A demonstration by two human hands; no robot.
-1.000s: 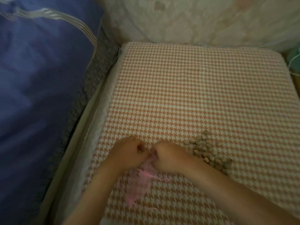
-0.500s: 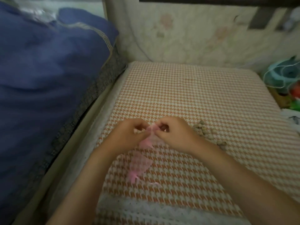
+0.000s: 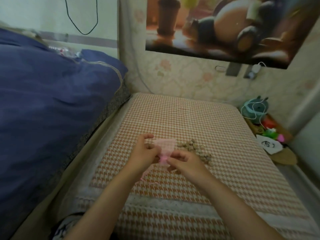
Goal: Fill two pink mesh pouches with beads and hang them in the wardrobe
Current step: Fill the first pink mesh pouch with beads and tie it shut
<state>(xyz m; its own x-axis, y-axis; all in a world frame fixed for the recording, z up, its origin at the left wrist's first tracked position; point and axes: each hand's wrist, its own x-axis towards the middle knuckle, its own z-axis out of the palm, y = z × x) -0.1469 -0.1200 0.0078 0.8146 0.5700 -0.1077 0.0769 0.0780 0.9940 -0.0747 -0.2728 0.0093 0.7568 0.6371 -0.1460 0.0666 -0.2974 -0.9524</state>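
left hand (image 3: 144, 153): fingers curled, pinching pouch (image 3: 164, 146) | right hand (image 3: 186, 164): pinching it too | forearms: converging

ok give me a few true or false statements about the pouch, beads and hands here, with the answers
1. The left hand and right hand both hold the pink mesh pouch. True.
2. The beads lie piled left of the pouch. False: they lie to its right, on the houndstooth cover.
3. The pouch bulges with beads. False: it looks flat, with the cover's pattern showing through.
4. A blue duvet lies left of the cover. True.
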